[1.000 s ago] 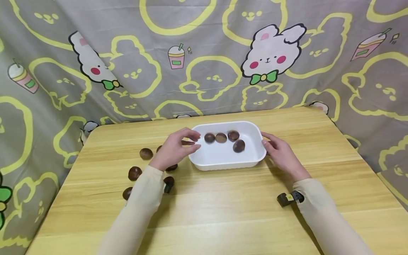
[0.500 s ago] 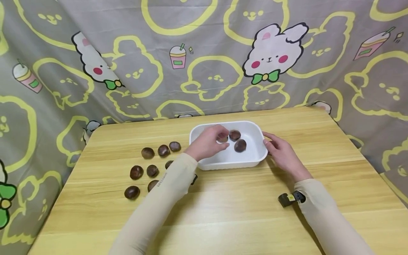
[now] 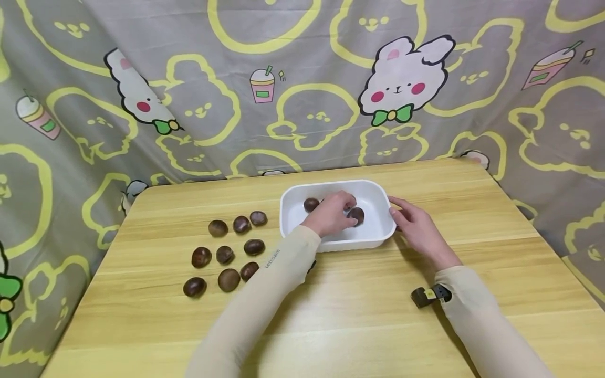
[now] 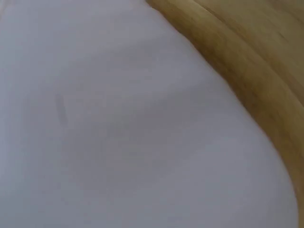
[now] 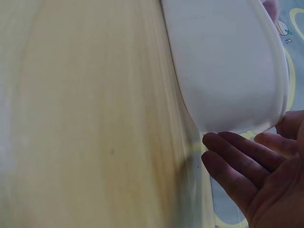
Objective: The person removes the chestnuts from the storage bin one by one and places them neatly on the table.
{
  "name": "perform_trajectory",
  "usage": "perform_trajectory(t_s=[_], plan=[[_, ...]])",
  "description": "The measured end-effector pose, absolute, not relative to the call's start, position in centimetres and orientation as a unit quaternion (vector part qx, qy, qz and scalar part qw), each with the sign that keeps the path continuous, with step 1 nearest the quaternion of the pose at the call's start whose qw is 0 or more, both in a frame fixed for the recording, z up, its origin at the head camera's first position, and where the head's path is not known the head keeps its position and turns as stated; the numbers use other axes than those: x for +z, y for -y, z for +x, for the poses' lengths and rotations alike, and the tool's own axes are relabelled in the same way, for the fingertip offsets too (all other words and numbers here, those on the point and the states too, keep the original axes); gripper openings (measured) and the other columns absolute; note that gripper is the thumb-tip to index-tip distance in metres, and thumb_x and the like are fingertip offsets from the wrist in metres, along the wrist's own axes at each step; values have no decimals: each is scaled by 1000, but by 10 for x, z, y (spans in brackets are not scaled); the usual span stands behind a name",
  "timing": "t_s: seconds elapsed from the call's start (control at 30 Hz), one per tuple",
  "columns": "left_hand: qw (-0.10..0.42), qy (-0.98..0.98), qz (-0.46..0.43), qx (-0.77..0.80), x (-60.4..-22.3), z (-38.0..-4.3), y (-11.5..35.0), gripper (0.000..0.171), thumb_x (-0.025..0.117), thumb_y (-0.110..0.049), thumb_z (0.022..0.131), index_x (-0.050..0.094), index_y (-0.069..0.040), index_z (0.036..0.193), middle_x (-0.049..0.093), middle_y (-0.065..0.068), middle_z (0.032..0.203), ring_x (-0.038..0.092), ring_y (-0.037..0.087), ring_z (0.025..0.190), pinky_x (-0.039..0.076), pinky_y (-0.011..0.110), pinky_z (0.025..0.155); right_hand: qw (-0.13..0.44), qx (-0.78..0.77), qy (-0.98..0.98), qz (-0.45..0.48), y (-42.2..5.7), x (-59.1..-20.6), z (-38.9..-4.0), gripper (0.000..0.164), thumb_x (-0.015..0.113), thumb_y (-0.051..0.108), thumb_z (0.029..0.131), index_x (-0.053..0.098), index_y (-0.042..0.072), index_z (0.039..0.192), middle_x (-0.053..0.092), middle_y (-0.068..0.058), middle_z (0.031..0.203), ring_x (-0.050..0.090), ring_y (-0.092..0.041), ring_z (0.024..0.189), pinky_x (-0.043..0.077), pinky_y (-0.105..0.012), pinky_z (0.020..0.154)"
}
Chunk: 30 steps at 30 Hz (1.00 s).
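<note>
Left hand: down inside the white tray, thumb and fingers bent about a chestnut lying right of the tray's middle. Whether the pinch has closed, cannot tell; the left wrist view gives only a blurred white surface and a strip of wood, no fingers.

Right hand: grasping the tray by its right end, thumb at the rim, fingertips against the outer wall.

Tray sits on the worktop near the far edge, a little right of centre. Another chestnut lies toward the tray's far left corner. What else is behind the knuckles is mostly hidden; count uncertain.

Nine loose chestnuts, three rough rows of three, between the worktop's left edge and the tray. The right-hand nut of the nearest row borders the left sleeve in view; contact not clear. Patterned curtain past the far edge.

Risks, my judgement: rounded, smooth shells could squirt from a pinch set off-centre. Fingers closing wide could nudge a neighbour in the tray. A low swing of the left forearm could roll that bordering nut out of its row. Uneven pull from the right hand could skew the tray.
</note>
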<state>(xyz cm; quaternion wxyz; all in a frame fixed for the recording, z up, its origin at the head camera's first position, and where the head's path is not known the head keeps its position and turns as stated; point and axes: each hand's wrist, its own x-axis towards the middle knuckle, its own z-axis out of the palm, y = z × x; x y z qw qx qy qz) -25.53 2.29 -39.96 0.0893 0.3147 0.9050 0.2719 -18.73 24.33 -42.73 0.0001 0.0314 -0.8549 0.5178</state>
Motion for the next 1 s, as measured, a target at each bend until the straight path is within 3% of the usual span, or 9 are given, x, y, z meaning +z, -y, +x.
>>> perform_trajectory(t_s=[0.4,0.73,1.0], plan=[[101,-925,291,222,-399,-258,-36,41,74,-18,89,64,-2,125,59,6,116,55,17,106,42,23,95,-2,519,854,37,-242,-428,-190,46,44,24,107,42,2,147,64,-28,114,64,-34,100,56,-29,80],[109,-942,263,178,-404,-262,-40,26,76,-20,87,69,-7,109,62,2,108,55,14,95,43,27,86,0,520,853,34,-242,-425,-189,46,45,24,107,42,1,147,64,-29,114,65,-34,99,55,-31,81],[112,-942,279,149,-409,-262,-48,23,73,-18,88,69,-8,109,61,5,113,55,16,101,45,27,89,-5,520,854,25,-244,-427,-187,48,44,26,107,41,2,148,63,-29,114,64,-35,100,55,-35,83]])
